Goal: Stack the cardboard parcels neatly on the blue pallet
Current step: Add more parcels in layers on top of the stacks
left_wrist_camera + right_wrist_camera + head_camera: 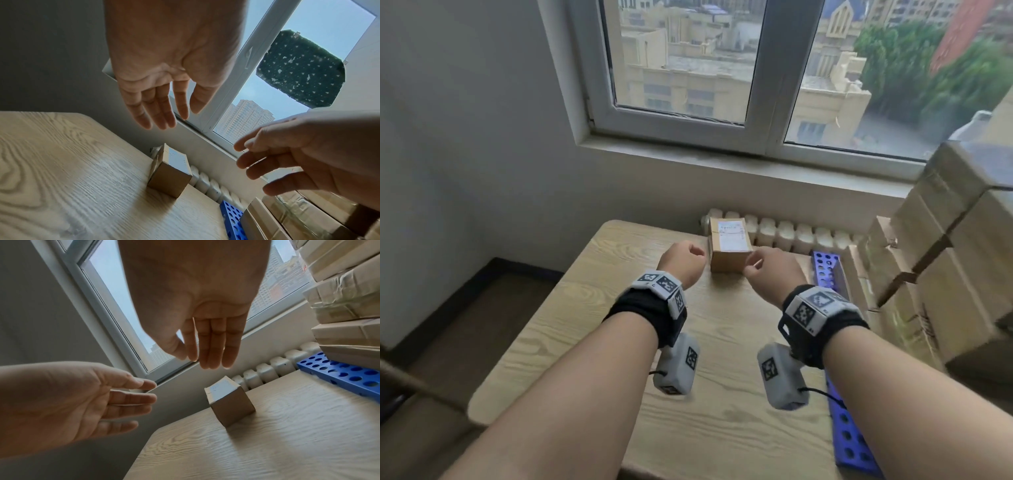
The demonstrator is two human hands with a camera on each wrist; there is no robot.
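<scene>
Closest to the camera are the 2 forearms with black wrist straps (654, 315) and grey marker blocks, reaching out over the wooden table (571, 329). The left hand (683, 262) hangs in the air with its fingers (158, 104) straight-ish and loosely spread, holding nothing. Same deal with the right hand (770, 270): fingers (213, 344) relaxed and pointing forward, thumb tucked near the index, nothing in it.

Just past the fingertips, between the 2 hands, sits 1 small cardboard parcel (729, 246) on the far edge of the table, white label (731, 233) on top. Neither hand touches it as far as the wrist views show, there's a clear gap.

Off to the right of the right-hand fingers is the blue pallet (339, 376), the one full of round holes, lying along the table's right side. A tall stack of cardboard parcels (945, 260) already sits on it, some wrapped in clear tape.

Beyond the small parcel there's a white radiator (791, 233) against the wall, and above that the window (756, 85) with buildings and trees outside.
</scene>
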